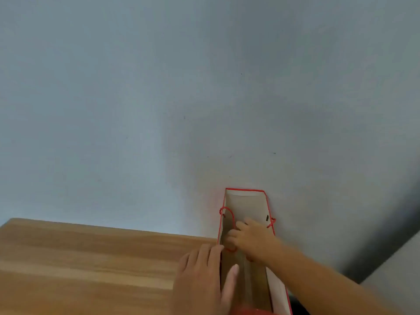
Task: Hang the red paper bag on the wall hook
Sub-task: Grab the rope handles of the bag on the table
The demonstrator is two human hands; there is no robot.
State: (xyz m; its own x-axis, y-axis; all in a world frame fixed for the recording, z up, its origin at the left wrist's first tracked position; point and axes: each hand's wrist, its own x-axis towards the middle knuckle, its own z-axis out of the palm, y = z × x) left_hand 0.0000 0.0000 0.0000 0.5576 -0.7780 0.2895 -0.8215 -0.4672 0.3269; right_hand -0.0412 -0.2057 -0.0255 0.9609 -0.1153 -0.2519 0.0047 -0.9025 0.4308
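Observation:
The red paper bag (246,202) stands open against the wall at the right end of the wooden table, its pale inside facing me and its rim edged red. My left hand (204,276) clamps the bag's left wall, fingers outside and thumb inside. My right hand (250,238) reaches into the bag's mouth and closes on the red cord handle (229,215) of the left side. A second red cord (272,222) hangs outside the right wall. No wall hook is in view.
A wooden table top (91,264) fills the lower left, its far edge against the pale grey wall (159,87). At the lower right a wall corner casts a dark shadow (386,251).

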